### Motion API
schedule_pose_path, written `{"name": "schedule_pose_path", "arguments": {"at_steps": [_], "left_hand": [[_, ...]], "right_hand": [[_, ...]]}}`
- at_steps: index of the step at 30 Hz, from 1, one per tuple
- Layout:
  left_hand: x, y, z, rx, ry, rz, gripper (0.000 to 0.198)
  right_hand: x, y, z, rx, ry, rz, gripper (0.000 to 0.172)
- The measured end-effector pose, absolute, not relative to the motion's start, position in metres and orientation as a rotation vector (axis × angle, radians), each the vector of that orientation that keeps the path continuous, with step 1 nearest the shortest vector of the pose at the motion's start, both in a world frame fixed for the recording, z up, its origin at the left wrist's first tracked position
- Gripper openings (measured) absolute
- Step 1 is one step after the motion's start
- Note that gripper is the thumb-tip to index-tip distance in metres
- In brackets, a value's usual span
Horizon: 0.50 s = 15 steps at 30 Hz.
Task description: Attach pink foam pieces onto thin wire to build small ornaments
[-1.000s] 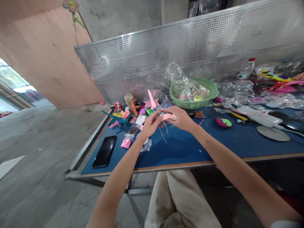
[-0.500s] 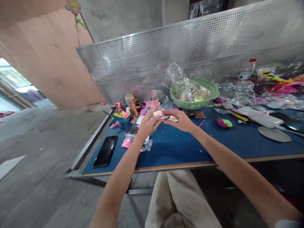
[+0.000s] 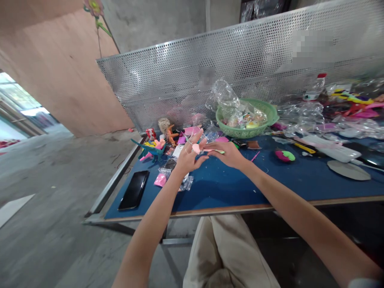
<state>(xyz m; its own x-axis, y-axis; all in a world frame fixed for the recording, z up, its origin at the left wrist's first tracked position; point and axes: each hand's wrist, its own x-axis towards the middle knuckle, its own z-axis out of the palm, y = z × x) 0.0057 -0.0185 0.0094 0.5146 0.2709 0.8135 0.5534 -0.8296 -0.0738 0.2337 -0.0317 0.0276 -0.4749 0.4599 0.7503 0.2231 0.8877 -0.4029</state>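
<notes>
Left hand beside right hand, above the table.
Right pinches a green strip; left's fingers touch a pink lump, gripped or not I can't tell.

A black rectangular phone lies at the left end of the flat blue worktop, before a teal figure. Farther back, a round green plastic basket, crumpled clear plastic bags in it, sits before the perforated silvery metal panel. Right of centre lies a rounded magenta-and-green lump, left of a flat grey oval.
</notes>
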Motion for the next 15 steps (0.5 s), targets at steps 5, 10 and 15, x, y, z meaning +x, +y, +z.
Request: {"name": "schedule_pose_path", "arguments": {"at_steps": [5, 10, 15], "left_hand": [[0.009, -0.022, 0.012, -2.514, -0.717, -1.207, 0.082], [0.013, -0.024, 0.015, -2.535, -0.697, -1.229, 0.093], [0.019, -0.03, 0.019, -2.637, -0.788, -1.504, 0.09]], "right_hand": [[0.228, -0.03, 0.02, -0.546, -2.018, 0.235, 0.025], [0.224, -0.029, 0.018, -0.546, -1.969, 0.265, 0.026], [0.233, -0.028, 0.025, -0.616, -1.933, 0.27, 0.058]]}}
